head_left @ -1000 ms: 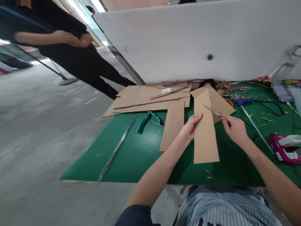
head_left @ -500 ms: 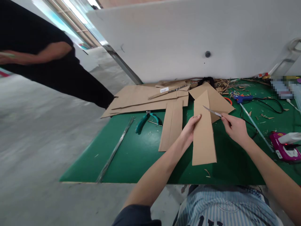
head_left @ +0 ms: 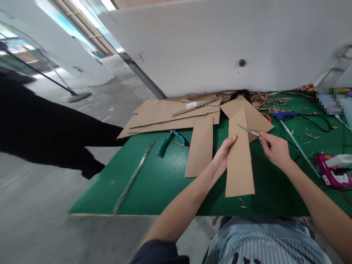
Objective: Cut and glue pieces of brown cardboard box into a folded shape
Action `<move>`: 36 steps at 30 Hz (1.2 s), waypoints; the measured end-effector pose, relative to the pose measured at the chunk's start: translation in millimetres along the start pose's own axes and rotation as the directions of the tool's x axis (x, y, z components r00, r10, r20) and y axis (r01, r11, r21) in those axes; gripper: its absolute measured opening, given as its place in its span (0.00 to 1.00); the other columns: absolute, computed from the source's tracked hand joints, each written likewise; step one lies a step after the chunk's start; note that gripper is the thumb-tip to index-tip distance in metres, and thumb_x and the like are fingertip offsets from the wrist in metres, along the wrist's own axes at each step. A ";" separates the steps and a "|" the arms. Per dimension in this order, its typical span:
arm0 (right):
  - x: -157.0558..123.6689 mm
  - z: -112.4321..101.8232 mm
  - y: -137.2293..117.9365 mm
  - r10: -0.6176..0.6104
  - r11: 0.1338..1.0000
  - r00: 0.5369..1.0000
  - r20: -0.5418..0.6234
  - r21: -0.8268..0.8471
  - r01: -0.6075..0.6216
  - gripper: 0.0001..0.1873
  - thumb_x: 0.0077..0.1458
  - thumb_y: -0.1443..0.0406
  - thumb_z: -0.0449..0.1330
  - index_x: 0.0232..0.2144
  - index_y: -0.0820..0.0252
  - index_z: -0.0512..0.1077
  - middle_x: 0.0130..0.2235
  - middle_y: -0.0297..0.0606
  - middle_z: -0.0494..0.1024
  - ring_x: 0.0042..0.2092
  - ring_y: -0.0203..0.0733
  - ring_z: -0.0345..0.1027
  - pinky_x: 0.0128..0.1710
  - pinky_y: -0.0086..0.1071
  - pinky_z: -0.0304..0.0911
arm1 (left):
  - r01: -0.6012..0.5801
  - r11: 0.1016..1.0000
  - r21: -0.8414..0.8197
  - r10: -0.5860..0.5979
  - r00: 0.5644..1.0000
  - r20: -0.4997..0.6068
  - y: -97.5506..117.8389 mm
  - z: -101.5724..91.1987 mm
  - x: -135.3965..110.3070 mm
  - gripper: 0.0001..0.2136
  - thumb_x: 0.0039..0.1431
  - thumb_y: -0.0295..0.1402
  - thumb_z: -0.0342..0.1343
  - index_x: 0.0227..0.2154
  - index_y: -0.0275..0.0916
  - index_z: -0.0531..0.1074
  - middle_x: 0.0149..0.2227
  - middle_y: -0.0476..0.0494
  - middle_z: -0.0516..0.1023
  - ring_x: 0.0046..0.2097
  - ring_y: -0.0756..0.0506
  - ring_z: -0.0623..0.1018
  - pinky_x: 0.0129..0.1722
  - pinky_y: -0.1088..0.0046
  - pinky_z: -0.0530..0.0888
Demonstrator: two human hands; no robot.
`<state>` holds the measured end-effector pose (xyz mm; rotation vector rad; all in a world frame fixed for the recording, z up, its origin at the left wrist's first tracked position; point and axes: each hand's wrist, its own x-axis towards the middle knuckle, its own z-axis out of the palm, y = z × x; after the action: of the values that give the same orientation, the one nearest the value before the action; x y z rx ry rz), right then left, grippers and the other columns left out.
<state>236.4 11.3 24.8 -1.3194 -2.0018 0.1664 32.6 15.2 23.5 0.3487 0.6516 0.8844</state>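
My left hand (head_left: pixel 224 153) grips the left edge of a long cardboard strip (head_left: pixel 239 161) that slopes up off the green table (head_left: pixel 154 183). My right hand (head_left: pixel 273 148) is closed on the handle of a small knife (head_left: pixel 247 129), whose blade lies across the strip's upper right part. A second cardboard strip (head_left: pixel 200 146) lies flat just left of my left hand.
Flat cardboard sheets (head_left: pixel 167 115) are stacked at the table's back left. Teal pliers (head_left: pixel 167 141) and a thin metal rod (head_left: pixel 134 176) lie on the left. A blue glue gun (head_left: pixel 284 115), cables and scraps sit at the right, with a pink device (head_left: pixel 332 176). A person in black (head_left: pixel 41 128) stands left.
My hands, the strip and the knife have hardly moved. The person in black has walked leftward and nearer, now low at the left edge.
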 end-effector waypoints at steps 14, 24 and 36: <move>0.3 0.9 4.6 -0.019 0.998 1.000 -0.007 -0.061 0.019 0.21 0.65 0.56 0.44 0.41 0.57 0.75 0.32 0.37 0.79 0.33 0.37 0.71 0.27 0.28 0.51 | 0.031 0.999 -0.018 -0.032 0.998 -0.058 -4.3 2.5 -0.1 0.15 0.61 0.40 0.51 0.39 0.31 0.73 0.22 0.40 0.78 0.21 0.45 0.77 0.21 0.73 0.75; 1.0 -2.1 3.6 -0.077 0.991 0.997 0.002 -0.107 0.077 0.19 0.65 0.57 0.45 0.35 0.59 0.72 0.30 0.39 0.77 0.31 0.38 0.69 0.27 0.29 0.50 | -0.073 0.993 0.089 0.079 0.995 -0.062 -9.5 4.3 2.8 0.15 0.57 0.39 0.59 0.38 0.31 0.73 0.23 0.42 0.77 0.22 0.47 0.77 0.23 0.74 0.76; 2.9 -7.1 -4.7 -0.125 0.987 0.986 0.107 -0.084 0.134 0.19 0.66 0.56 0.42 0.34 0.58 0.68 0.30 0.37 0.74 0.32 0.39 0.67 0.29 0.31 0.49 | -0.197 0.948 0.251 0.202 0.979 0.007 -17.7 7.0 2.9 0.22 0.41 0.44 0.69 0.35 0.33 0.74 0.23 0.48 0.75 0.23 0.50 0.74 0.28 0.72 0.74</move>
<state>236.8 9.6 33.6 -1.2529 -2.1973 0.0840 49.1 6.8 18.2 0.6432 0.7574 1.0015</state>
